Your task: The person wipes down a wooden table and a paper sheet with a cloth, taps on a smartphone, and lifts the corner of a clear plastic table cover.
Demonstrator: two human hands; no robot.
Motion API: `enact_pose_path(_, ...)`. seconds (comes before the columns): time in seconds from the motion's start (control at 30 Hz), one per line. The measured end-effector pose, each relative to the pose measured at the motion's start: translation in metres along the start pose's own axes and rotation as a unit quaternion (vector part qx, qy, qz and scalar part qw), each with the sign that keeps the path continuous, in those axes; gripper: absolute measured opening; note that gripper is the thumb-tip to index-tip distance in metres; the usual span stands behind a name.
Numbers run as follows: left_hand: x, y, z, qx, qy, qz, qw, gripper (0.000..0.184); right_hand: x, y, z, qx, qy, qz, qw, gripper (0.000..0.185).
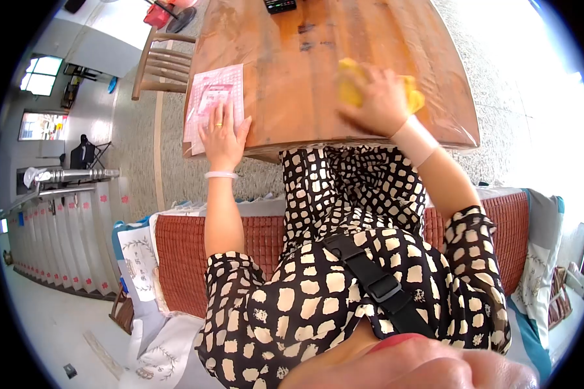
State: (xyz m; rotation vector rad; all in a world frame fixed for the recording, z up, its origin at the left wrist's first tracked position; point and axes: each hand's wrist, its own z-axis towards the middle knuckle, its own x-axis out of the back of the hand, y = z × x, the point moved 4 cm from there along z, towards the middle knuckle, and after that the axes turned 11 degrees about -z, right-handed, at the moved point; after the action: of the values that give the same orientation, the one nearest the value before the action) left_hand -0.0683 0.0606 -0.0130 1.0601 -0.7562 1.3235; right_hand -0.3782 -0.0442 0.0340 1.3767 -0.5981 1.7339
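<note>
My left hand [224, 135] lies flat with its fingers stretched out, on a pink-and-white checked packet [196, 123] at the table's left edge. A printed pink label or smaller packet [215, 94] shows by the fingertips. Farther right, my right hand [377, 104] presses a yellow cloth [351, 72] against the wooden table [285, 84]. The cloth sticks out on both sides of the hand, whose fingers are slightly blurred. A clear plastic cover with wrinkles lies over the tabletop.
A black remote control [279, 5] rests at the table's far end. Beyond the left edge stands a wooden chair [165, 68]. Below the table is a seat with a reddish-brown slatted mat [182, 259]. Stairs [65, 240] show at far left.
</note>
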Motion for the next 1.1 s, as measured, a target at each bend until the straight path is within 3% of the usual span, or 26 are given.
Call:
enact_pose_path(0.1, -0.006, -0.005, -0.001, 0.014, -0.054, 0.052, 0.997, 0.064, 0.01, -0.052, -0.017, 0.096, 0.039, 0.096, 0.99, 0.06)
enact_pose_path(0.17, -0.008, -0.011, -0.004, 0.011, -0.052, 0.027, 0.998, 0.064, 0.008, -0.064, -0.032, 0.116, 0.122, 0.124, 0.978, 0.058)
enact_pose_path(0.23, -0.014, -0.022, -0.005, -0.015, -0.041, 0.002, 0.999, 0.062, 0.018, -0.053, -0.038, 0.137, 0.078, 0.166, 0.973, 0.058)
enact_pose_path(0.27, -0.011, -0.016, -0.004, 0.016, -0.079, 0.047, 0.996, 0.062, 0.017, -0.045, -0.041, 0.142, 0.07, 0.195, 0.968, 0.057)
enact_pose_path(0.43, -0.008, -0.008, -0.002, 0.024, -0.068, 0.039, 0.997, 0.058, 0.013, 0.048, -0.063, 0.017, 0.091, 0.145, 0.985, 0.054)
enact_pose_path(0.53, -0.008, -0.008, -0.003, 0.018, -0.054, 0.041, 0.998, 0.055, 0.007, 0.111, -0.068, -0.103, 0.018, 0.093, 0.99, 0.054)
enact_pose_path(0.63, -0.005, -0.005, -0.004, 0.005, -0.029, 0.029, 0.999, 0.05, 0.002, 0.148, -0.066, -0.162, 0.009, 0.052, 0.985, 0.054)
enact_pose_path(1.1, 0.015, 0.013, -0.011, -0.088, 0.091, -0.086, 0.988, 0.041, -0.043, 0.231, 0.052, -0.277, -0.037, 0.02, 0.96, 0.054)
